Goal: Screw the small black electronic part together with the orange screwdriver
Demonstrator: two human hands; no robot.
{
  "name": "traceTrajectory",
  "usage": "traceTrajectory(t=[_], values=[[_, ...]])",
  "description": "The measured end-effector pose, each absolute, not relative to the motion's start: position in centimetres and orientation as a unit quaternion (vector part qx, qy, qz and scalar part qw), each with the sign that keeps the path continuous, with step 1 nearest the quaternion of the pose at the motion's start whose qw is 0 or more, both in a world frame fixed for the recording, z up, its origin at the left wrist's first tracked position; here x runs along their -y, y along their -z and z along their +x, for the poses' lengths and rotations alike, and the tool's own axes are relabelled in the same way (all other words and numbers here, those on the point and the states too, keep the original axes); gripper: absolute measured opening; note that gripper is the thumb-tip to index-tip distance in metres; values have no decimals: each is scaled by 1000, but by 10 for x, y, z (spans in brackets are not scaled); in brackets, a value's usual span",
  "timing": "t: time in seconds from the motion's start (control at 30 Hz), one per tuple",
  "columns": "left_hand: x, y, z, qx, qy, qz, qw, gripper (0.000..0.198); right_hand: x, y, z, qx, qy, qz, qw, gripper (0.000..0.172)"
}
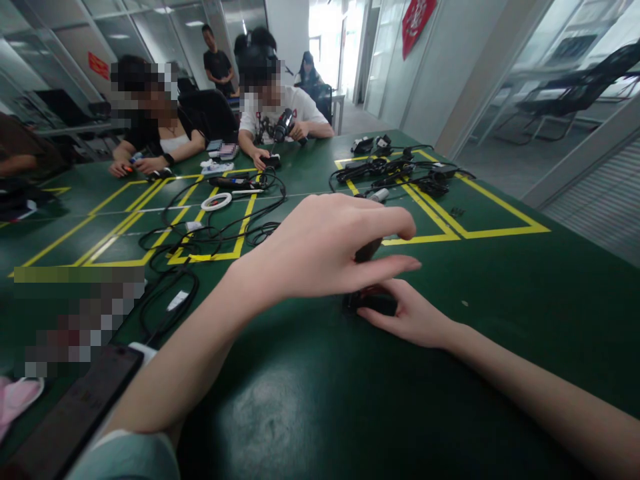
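My left hand (340,243) hovers over the table in the middle of the view, its thumb and index finger apart. A dark shape (369,251) shows in the gap between them; I cannot tell whether the hidden fingers touch it. Just below and to the right, my right hand (417,313) rests low at the table, with thumb and fingers around a small black object (380,305). My left hand partly covers that object, so its kind does not show.
On the green table (310,393), black cables (170,267) tangle left of my arm, near a white ring (216,201). A dark phone-like slab (85,407) lies at lower left. Black adapters (400,167) sit beyond my hands. Opposite, a person (283,100) holds a power drill (284,125).
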State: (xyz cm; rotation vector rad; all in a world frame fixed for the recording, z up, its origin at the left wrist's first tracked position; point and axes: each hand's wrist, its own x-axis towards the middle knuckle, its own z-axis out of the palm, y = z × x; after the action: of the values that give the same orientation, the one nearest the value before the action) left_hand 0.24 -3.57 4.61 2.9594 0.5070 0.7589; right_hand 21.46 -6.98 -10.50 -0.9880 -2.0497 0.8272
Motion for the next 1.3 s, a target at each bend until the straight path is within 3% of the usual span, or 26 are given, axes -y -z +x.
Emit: traceTrajectory(t=[0.3,0.77,1.03,1.3], values=[[40,-47,5,-164,-221,961,24,34,71,102,215,795,-300,-416,322,13],[42,-49,10,-150,-207,964,80,43,72,97,216,799,-304,-430,290,22],[35,-47,8,-166,-215,961,54,35,72,94,215,808,-325,-403,279,29],[36,-47,4,-158,-219,962,46,38,73,94,211,793,-321,-416,308,26]])
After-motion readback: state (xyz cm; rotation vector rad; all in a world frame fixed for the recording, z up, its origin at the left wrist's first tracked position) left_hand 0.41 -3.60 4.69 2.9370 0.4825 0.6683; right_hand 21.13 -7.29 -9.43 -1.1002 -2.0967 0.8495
